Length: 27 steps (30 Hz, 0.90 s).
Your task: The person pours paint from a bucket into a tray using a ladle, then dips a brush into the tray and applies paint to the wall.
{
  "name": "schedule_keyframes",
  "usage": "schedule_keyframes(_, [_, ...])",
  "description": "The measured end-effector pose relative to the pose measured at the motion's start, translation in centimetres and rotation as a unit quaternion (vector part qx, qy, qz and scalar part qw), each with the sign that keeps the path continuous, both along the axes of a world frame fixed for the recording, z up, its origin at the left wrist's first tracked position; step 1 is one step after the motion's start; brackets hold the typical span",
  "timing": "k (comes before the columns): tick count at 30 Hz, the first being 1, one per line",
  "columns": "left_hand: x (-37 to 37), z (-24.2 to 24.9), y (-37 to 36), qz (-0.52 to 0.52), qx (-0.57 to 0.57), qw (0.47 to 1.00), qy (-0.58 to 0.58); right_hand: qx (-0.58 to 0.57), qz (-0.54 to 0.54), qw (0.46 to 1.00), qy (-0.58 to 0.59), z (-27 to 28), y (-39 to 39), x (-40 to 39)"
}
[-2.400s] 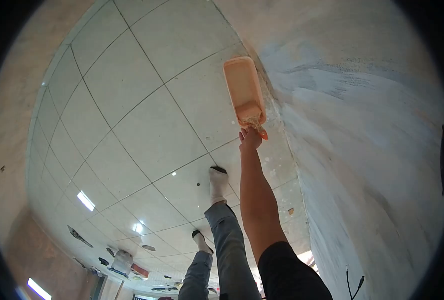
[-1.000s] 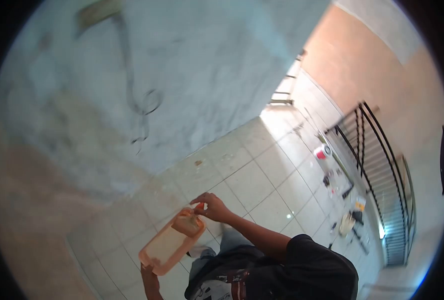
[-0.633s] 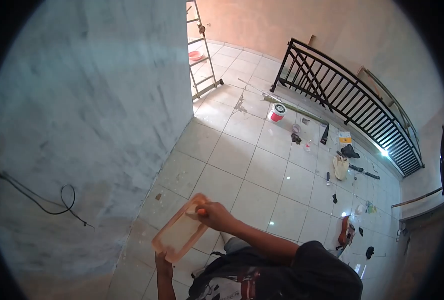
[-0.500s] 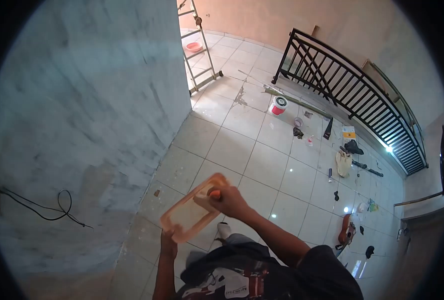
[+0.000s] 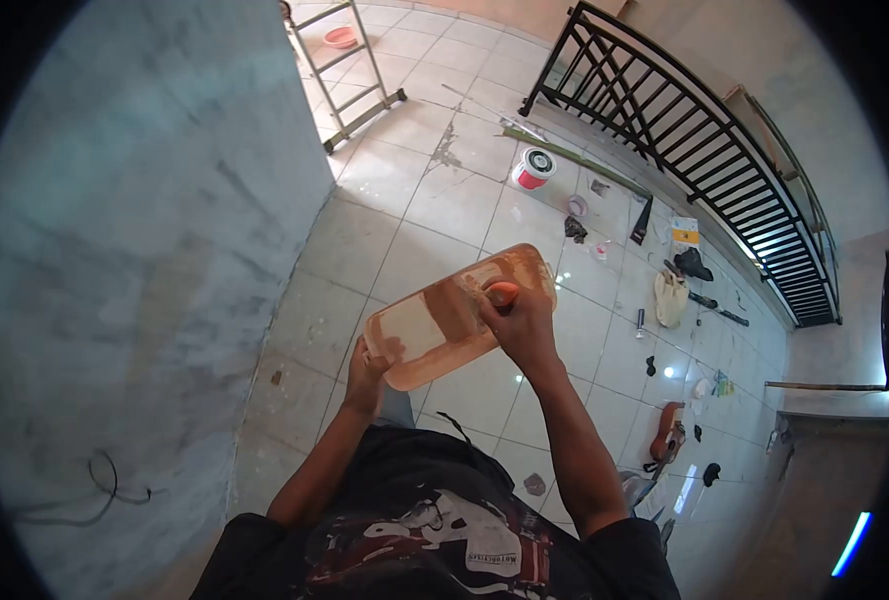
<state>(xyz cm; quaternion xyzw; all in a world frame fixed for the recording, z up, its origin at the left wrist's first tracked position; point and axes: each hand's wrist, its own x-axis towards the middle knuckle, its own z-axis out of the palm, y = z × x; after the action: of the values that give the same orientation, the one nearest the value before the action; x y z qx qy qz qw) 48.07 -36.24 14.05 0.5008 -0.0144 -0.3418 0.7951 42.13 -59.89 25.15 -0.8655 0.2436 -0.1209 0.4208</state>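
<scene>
A shallow orange-brown plastic tray (image 5: 435, 372) is held tilted in front of my body. Brown smears streak its pale inner bottom. My left hand (image 5: 368, 374) is closed on the tray's near left corner, thumb over the rim. Over the tray's right half, my right hand (image 5: 527, 325) grips an orange-handled putty knife (image 5: 502, 293). Its blade is largely hidden by the hand and hard to tell from the smears.
A grey-patched wall (image 5: 165, 200) with a loose black cable (image 5: 115, 488) rises on the left. Ahead are a ladder (image 5: 350, 85), a bucket (image 5: 535, 168) and a black metal railing (image 5: 685, 120). Tools, bags and a guitar-shaped brown object (image 5: 668, 430) lie along the tiled floor at right.
The tray and both hands have moved up and right in view, and the tray's inside now shows more fully. My head view has tipped downward. Both hands keep their holds.
</scene>
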Motion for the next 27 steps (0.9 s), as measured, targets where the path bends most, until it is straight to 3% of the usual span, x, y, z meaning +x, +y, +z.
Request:
schedule_keyframes(2, [3.6,0.0,-3.1,-0.012,0.005,1.000,-0.005,-0.093,0.000,0.994,-0.054,0.0,-1.6,3.1])
schedule_keyframes(5, [8.9,0.9,-6.5,-0.026,0.019,0.999,-0.018,-0.133,-0.011,0.989,-0.059,-0.2,-4.3,7.7])
schedule_keyframes(9, [15.9,1.1,-11.0,-0.052,0.060,0.997,0.008,-0.115,-0.032,0.991,-0.058,0.5,-8.4,13.0])
schedule_keyframes(12, [19.9,0.6,-14.9,-0.058,0.067,0.996,-0.010,-0.169,-0.028,0.983,-0.062,1.4,-11.1,16.0])
schedule_keyframes(15, [23.6,3.0,-18.9,-0.091,0.079,0.993,-0.006,-0.178,-0.053,0.979,-0.085,1.5,-14.2,18.5])
schedule_keyframes(17, [26.0,2.1,-22.1,-0.088,0.089,0.992,-0.023,-0.197,-0.069,0.978,-0.026,0.7,-17.1,20.9])
schedule_keyframes(23, [34.0,-0.9,-32.0,-0.060,0.068,0.996,-0.016,-0.203,-0.038,0.976,-0.067,-3.7,-26.6,30.0])
schedule_keyframes(27, [39.8,1.8,-37.5,-0.057,0.067,0.996,-0.015,-0.178,0.030,0.982,-0.058,-3.4,-31.3,36.8])
